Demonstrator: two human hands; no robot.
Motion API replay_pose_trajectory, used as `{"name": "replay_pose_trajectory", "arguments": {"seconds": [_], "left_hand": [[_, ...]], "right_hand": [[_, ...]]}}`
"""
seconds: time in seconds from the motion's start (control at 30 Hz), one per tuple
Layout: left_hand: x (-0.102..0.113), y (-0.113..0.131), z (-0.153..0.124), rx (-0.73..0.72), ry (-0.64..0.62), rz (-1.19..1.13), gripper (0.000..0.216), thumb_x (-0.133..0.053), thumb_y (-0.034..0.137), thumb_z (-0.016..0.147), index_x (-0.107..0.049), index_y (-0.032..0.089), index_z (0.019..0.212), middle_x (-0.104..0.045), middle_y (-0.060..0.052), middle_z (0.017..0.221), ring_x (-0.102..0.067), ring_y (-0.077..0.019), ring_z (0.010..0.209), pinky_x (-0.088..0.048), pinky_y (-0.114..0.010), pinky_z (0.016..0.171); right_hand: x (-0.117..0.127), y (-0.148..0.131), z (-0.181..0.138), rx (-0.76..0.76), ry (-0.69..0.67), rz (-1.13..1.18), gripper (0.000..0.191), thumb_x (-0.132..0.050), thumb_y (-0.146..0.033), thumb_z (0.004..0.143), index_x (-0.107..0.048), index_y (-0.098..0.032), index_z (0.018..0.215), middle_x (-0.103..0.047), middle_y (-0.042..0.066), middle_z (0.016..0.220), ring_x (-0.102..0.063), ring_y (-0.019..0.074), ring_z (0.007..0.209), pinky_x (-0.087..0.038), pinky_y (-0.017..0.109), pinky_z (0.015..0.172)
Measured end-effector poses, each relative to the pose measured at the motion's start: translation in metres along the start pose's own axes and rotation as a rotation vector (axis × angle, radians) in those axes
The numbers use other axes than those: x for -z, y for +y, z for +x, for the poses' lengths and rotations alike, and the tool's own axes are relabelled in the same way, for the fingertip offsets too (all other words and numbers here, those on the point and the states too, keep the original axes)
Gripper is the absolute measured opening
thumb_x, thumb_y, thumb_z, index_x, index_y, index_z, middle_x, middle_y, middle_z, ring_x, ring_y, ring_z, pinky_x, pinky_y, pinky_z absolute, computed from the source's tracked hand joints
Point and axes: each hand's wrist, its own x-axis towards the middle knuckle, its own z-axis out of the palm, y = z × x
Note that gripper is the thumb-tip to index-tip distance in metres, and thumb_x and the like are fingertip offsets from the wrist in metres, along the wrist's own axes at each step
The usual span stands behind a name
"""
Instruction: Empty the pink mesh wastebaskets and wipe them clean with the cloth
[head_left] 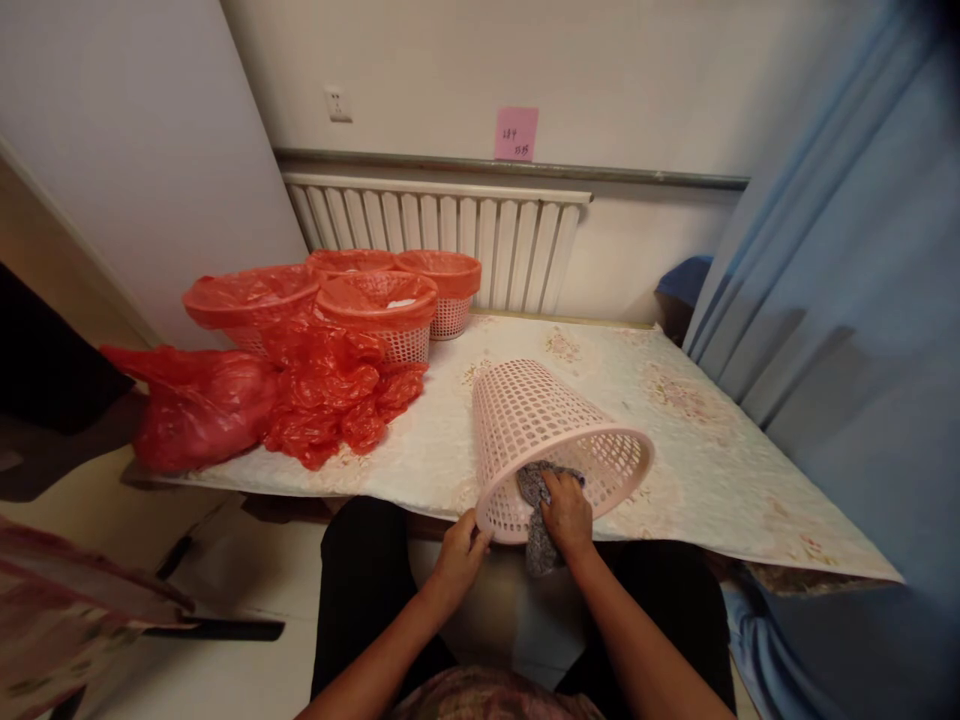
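A pink perforated wastebasket (517,410) lies tipped on its side at the front of the table, its mouth facing me. My left hand (461,553) pinches the basket's rim at its lower left. Inside the mouth, my right hand (568,510) is closed on a grey speckled cloth (541,545), part of which hangs down below the rim. The fingertips of my right hand press the cloth near the basket's inner wall; whether they touch the wall I cannot tell.
Several wastebaskets lined with red bags (375,305) stand at the back left. Crumpled red plastic bags (322,390) and a filled red bag (206,405) lie before them. A radiator (450,225) is behind the table (720,470); a blue curtain (840,300) hangs at right.
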Motion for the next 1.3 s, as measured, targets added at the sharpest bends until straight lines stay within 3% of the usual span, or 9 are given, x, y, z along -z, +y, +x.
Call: {"name": "replay_pose_trajectory", "arguments": {"seconds": [0.27,0.37,0.47,0.57,0.67,0.8,0.93,1.07,1.3], "left_hand": [[-0.004,-0.001,0.007,-0.003,-0.071,-0.085,0.031,-0.047,0.034,0.086,-0.060,0.014,0.105,-0.067,-0.007,0.087,-0.063,-0.0177,0.070,-0.054,-0.031,0.067],[0.000,0.008,0.006,-0.057,-0.081,-0.022,0.027,-0.045,0.032,0.086,-0.060,0.014,0.099,-0.067,-0.007,0.084,-0.062,-0.0181,0.071,-0.052,-0.032,0.070],[0.011,0.024,0.000,-0.138,-0.018,0.109,0.023,-0.044,0.033,0.088,-0.059,0.016,0.090,-0.066,-0.006,0.081,-0.060,-0.0189,0.075,-0.049,-0.032,0.074],[0.023,0.041,-0.007,-0.183,0.060,0.260,0.026,-0.042,0.036,0.091,-0.054,0.019,0.076,-0.061,-0.004,0.073,-0.056,-0.0169,0.068,-0.045,-0.029,0.067],[0.032,0.055,-0.009,-0.224,0.096,0.356,0.026,-0.041,0.037,0.093,-0.050,0.020,0.074,-0.056,-0.001,0.068,-0.053,-0.0150,0.063,-0.041,-0.026,0.062],[0.039,0.073,-0.002,-0.224,0.088,0.444,0.024,-0.039,0.034,0.094,-0.049,0.021,0.076,-0.056,0.000,0.068,-0.054,-0.0152,0.063,-0.038,-0.026,0.060],[0.038,0.086,0.007,-0.231,0.072,0.454,0.023,-0.040,0.033,0.093,-0.048,0.022,0.075,-0.053,0.000,0.069,-0.053,-0.0151,0.065,-0.038,-0.026,0.062],[0.026,0.075,0.009,-0.156,0.126,0.335,0.021,-0.044,0.036,0.090,-0.042,0.022,0.074,-0.047,0.003,0.066,-0.047,-0.0138,0.062,-0.036,-0.025,0.059],[0.002,0.018,-0.005,-0.011,0.141,0.168,0.015,-0.053,0.031,0.079,-0.045,0.021,0.087,-0.053,0.002,0.070,-0.052,-0.0162,0.065,-0.040,-0.027,0.062]], "right_hand": [[0.000,-0.016,0.003,-0.113,-0.018,0.210,0.043,-0.053,-0.017,0.079,-0.059,-0.019,0.121,-0.061,0.010,0.114,-0.052,0.0227,0.110,-0.042,0.030,0.090],[-0.001,-0.038,0.007,-0.163,-0.068,0.539,0.041,-0.050,-0.016,0.075,-0.064,-0.019,0.113,-0.067,0.008,0.109,-0.058,0.0215,0.103,-0.043,0.031,0.092],[0.006,-0.067,0.009,-0.250,-0.192,1.040,0.036,-0.051,-0.021,0.072,-0.065,-0.018,0.105,-0.071,0.003,0.090,-0.063,0.0202,0.086,-0.049,0.030,0.079],[0.016,-0.093,0.008,-0.230,-0.233,1.325,0.036,-0.056,-0.026,0.070,-0.066,-0.015,0.102,-0.071,0.003,0.086,-0.063,0.0201,0.083,-0.050,0.028,0.074],[0.023,-0.101,0.006,-0.063,-0.189,1.170,0.032,-0.054,-0.022,0.071,-0.067,-0.016,0.100,-0.071,0.004,0.092,-0.061,0.0194,0.088,-0.047,0.029,0.081],[0.020,-0.071,0.004,0.172,-0.203,0.568,0.041,-0.051,-0.012,0.073,-0.065,-0.020,0.111,-0.066,0.007,0.104,-0.057,0.0201,0.099,-0.043,0.029,0.085],[0.016,-0.025,0.007,0.136,-0.181,0.052,0.040,-0.050,-0.013,0.080,-0.062,-0.025,0.116,-0.060,0.008,0.108,-0.053,0.0212,0.102,-0.041,0.027,0.079],[0.012,-0.010,0.008,0.104,-0.128,-0.031,0.036,-0.054,-0.015,0.081,-0.061,-0.026,0.115,-0.058,0.006,0.106,-0.050,0.0210,0.102,-0.040,0.026,0.078],[0.007,-0.022,0.007,-0.005,-0.099,0.038,0.040,-0.056,-0.017,0.078,-0.061,-0.024,0.118,-0.060,0.008,0.108,-0.053,0.0219,0.104,-0.041,0.027,0.080]]}}
